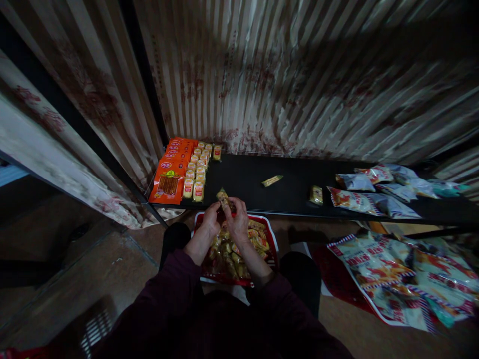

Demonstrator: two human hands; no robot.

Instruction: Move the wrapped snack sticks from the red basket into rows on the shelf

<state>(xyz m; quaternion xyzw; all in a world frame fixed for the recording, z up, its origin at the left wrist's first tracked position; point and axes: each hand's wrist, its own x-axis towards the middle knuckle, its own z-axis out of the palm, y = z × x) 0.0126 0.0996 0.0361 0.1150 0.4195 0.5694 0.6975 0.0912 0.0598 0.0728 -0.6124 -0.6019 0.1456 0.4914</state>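
Note:
My left hand (pixel 210 219) and my right hand (pixel 238 218) are close together above a red basket (pixel 272 239) full of small yellow snack packets (pixel 232 254). Both hands pinch one small yellow packet (pixel 223 198), held just at the front edge of a low black shelf (pixel 262 184). On the shelf's left end lie a stack of orange snack bags (pixel 172 172) and neat rows of small yellow packets (pixel 197 172). Dark sleeves cover my forearms.
A loose stick packet (pixel 272 180) and a small packet (pixel 316 195) lie mid-shelf. Silver-blue snack bags (pixel 374 192) fill the shelf's right end. Larger bags (pixel 404 279) lie on the floor at right. A striped wall rises behind; brown floor at left.

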